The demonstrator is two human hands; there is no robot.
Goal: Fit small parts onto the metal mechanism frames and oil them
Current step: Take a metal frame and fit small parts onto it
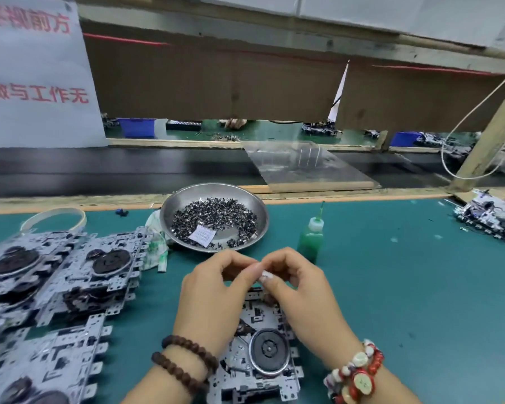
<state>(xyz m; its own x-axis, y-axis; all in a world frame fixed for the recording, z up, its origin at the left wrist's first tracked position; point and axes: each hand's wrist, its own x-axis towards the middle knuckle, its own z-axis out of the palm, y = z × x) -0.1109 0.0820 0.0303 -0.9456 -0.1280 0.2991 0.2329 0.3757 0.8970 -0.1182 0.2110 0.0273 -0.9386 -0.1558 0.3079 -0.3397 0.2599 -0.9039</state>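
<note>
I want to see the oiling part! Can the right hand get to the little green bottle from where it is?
Probably yes. The green bottle stands upright on the mat just beyond the right hand, with nothing between them. But its fingers seem busy with something small, so they would have to let go first.

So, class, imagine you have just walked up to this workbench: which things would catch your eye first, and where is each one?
First, the two hands, left hand and right hand, meeting fingertip to fingertip over a metal mechanism frame at the near edge of the green mat. Behind them sits a steel dish heaped with small dark parts, with a green oil bottle to its right. Stacked frames crowd the left.
</note>
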